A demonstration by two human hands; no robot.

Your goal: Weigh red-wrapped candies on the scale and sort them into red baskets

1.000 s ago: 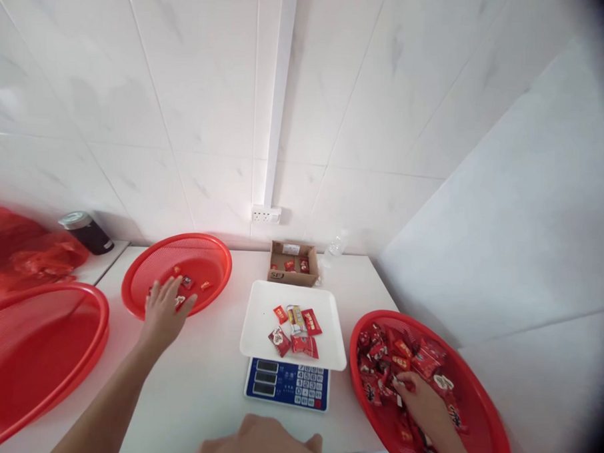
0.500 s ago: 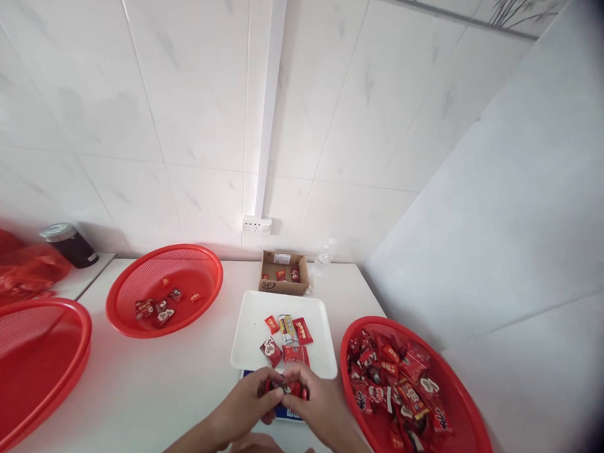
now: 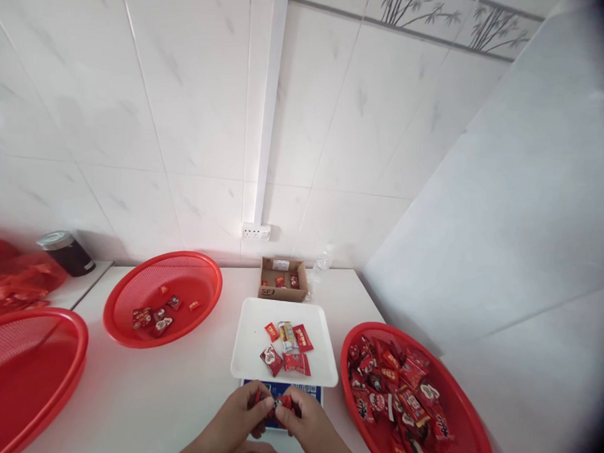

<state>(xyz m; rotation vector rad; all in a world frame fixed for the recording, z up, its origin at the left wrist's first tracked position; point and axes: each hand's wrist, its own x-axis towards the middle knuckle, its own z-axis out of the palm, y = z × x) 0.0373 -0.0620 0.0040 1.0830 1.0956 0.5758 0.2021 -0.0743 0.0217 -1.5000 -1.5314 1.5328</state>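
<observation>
Both hands meet in front of the scale's blue keypad (image 3: 302,389), partly covering it. My left hand (image 3: 238,414) is closed, thumb and fingers pinching red-wrapped candy. My right hand (image 3: 307,422) is closed on red-wrapped candy (image 3: 285,401) too, its fingertips close to the left thumb. Fingers hide most of what is held, and I cannot tell how many pieces there are. Just beyond the hands, the white weighing tray (image 3: 248,317) carries several red packets (image 3: 296,364) and a yellow-and-silver packet (image 3: 288,337).
At right stands a red basket (image 3: 466,421) holding many wrapped candies. Another red basket (image 3: 127,336) at back left has a few packets; a third (image 3: 29,388) is nearer. Behind the tray are a cardboard box (image 3: 283,294) and a clear bottle (image 3: 323,261). A dark tumbler (image 3: 70,253) stands far left.
The hands have drawn back from the tray's edge, uncovering more of the blue keypad. Their grip on the candy has shifted. The view has tilted slightly upward.
</observation>
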